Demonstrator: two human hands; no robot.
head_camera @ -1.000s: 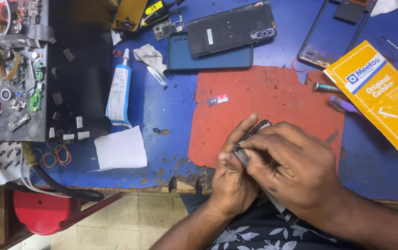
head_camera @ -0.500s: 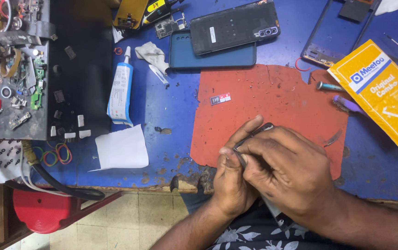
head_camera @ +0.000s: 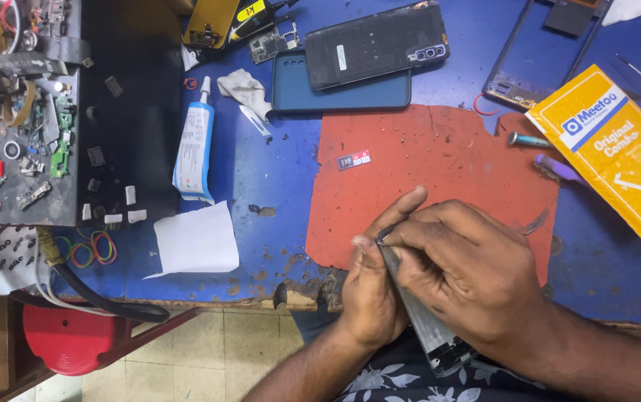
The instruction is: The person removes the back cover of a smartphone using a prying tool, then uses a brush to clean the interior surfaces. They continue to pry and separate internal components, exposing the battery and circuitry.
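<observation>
My hands have barely shifted: left hand (head_camera: 371,286) and right hand (head_camera: 463,277) both clench the phone frame (head_camera: 423,316) at the tabletop's (head_camera: 283,171) near edge; I judge disassembly midway, parts already strewn.

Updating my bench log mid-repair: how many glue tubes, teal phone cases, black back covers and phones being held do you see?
Glue tube: 1
Teal phone case: 1
Black back cover: 1
Held phone: 1
Total: 4
</observation>
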